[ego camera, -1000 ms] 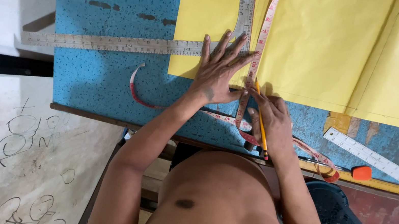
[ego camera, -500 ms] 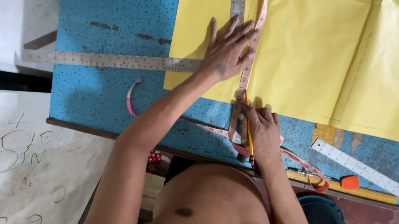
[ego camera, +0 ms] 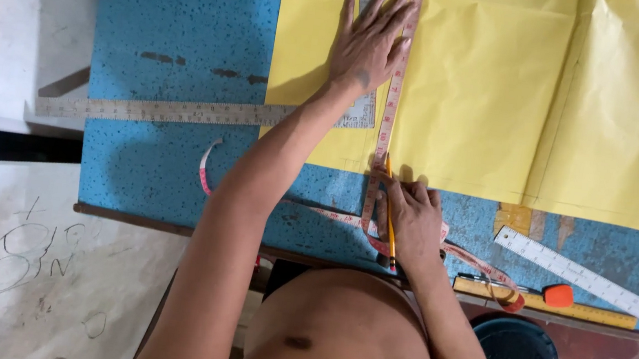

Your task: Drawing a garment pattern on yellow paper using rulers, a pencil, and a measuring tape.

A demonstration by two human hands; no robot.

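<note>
Tape measure (ego camera: 395, 82) stays pinned under the flat left hand (ego camera: 368, 42), now farther up the paper (ego camera: 480, 85); right hand (ego camera: 411, 220) grips a pencil (ego camera: 389, 209).

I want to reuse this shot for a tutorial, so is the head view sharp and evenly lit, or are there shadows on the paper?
Head view: sharp, no motion blur; soft light, no glare; the left hand casts a faint shadow leftwards on the yellow paper sheet; the right hand shades the blue speckled tabletop; the foreground torso is dim.

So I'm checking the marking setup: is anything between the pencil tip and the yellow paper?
Nothing visible. The right hand holds the pencil with its tip at the paper's near edge, beside the tape that the left hand pins flat.
</note>
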